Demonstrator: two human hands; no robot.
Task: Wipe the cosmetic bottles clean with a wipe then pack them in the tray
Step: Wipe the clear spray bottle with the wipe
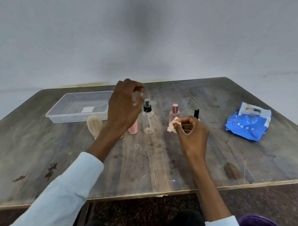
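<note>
Just beyond the right hand, which pinches a crumpled wipe, four bottles stand on the bench; left hand hovers loosely spread, holding nothing; tray left of it empty, so packing not begun.

Plain room, perhaps home; worn wooden table; bare grey wall; speckled floor.

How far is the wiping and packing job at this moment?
Nothing is packed: the tray looks empty. The right hand pinches a crumpled wipe and a small dark item; the left hand hovers open. The clear spray bottle, pink bottle, pink tube and black-capped bottle still stand on the table.
</note>
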